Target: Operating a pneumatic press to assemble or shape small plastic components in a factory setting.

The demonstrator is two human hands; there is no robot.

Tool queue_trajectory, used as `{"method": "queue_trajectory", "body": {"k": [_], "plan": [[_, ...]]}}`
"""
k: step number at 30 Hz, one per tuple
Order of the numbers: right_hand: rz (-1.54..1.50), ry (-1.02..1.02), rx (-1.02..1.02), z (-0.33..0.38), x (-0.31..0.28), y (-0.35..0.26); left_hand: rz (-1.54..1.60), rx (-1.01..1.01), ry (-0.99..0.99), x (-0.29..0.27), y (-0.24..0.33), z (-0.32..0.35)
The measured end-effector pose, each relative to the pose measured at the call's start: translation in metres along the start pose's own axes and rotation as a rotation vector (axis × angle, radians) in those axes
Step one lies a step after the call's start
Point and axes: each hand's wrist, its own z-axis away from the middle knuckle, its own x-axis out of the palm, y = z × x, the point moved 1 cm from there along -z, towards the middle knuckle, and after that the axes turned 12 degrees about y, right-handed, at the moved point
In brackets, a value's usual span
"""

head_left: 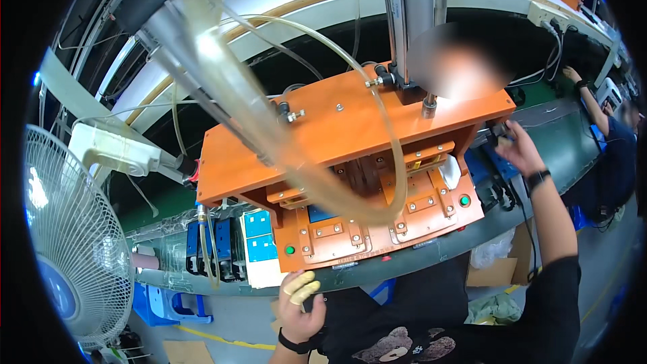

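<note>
An orange press machine (337,118) with metal cylinders stands on the bench before me. Its lower plate (350,239) carries small screwed-down blocks and a green button (465,200) near each front corner. My left hand (301,307) is just off the plate's front left corner, holding nothing, fingers apart, with pale yellow covers on two fingertips. My right hand (522,152) is at the machine's right side, fingers bent around a small dark piece that I cannot make out. A blue piece (322,214) shows in the left nest, partly behind a blurred clear hose (354,209).
Blue cards (259,236) and black-and-blue parts (219,249) lie left of the machine; more such parts (490,175) lie right. A white fan (74,249) stands far left. A cardboard box (495,269) is below the bench. Another person (606,141) works far right.
</note>
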Motion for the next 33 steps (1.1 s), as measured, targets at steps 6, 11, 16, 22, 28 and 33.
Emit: {"method": "queue_trajectory", "body": {"k": [6, 11, 16, 22, 28, 33], "plan": [[-0.236, -0.258, -0.059, 0.193, -0.052, 0.068, 0.208, 0.167, -0.099, 0.024, 0.018, 0.016], [-0.148, -0.711, 0.321, 0.307, -0.005, 0.175, 0.426, 0.347, -0.340, 0.045, 0.058, 0.021], [-0.354, -1.038, 0.577, 0.322, 0.077, 0.218, 0.164, 0.367, -0.502, 0.027, 0.039, -0.005], [-0.268, -1.017, 0.447, 0.294, 0.146, 0.209, 0.092, 0.311, -0.277, 0.016, -0.001, -0.068], [0.034, -0.898, 0.231, 0.289, 0.101, 0.243, -0.041, 0.322, -0.407, 0.018, -0.049, -0.117], [0.223, -0.718, 0.186, 0.291, 0.049, 0.253, -0.125, 0.332, -0.567, 0.013, -0.045, -0.130]]}}
